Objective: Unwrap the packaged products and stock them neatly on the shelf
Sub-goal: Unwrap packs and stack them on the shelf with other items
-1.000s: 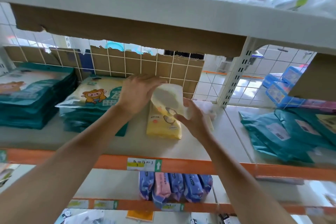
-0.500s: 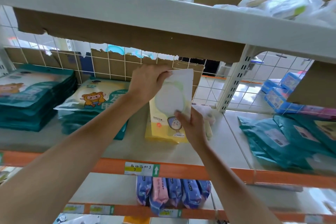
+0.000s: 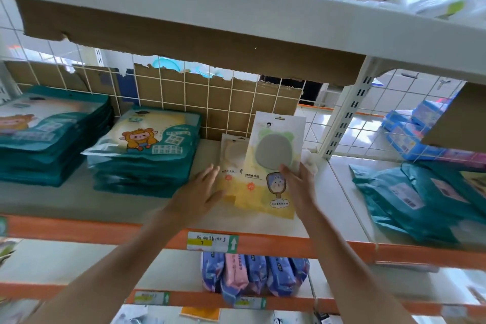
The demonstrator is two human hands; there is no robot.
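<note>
Looking down from the head camera, both bare arms reach onto the middle shelf point(image 3: 136, 205), a pale board fronted by an orange rail point(image 3: 79, 229). The right hand point(image 3: 299, 187) grips a yellow packet point(image 3: 273, 155) at its lower right edge — thumb on the printed front, the other fingers hidden behind it. That packet has a white top with a hang slot. A round grey disc with green ears shows through its window, and a cartoon mirror is printed lower down. It overlaps a second yellow packet point(image 3: 230, 163), which lies on the shelf just to its left and partly beneath it. The left hand point(image 3: 197, 194) holds nothing: its fingers are straight and spread wide, blurred, at the left edge of the second yellow packet. Whether they touch it I cannot tell.

To the left stands a stack of teal packets point(image 3: 147, 155) with a cartoon animal on the top one, and farther left another teal stack point(image 3: 47, 139). A white wire grid point(image 3: 210, 102) backs the shelf, with torn cardboard point(image 3: 184, 92) behind it. On the right section of the shelf lie loose teal bags point(image 3: 420, 200). A price label point(image 3: 213, 242) sits on the rail — below it, purple and pink packs point(image 3: 252, 276) stand on the lower shelf.
</note>
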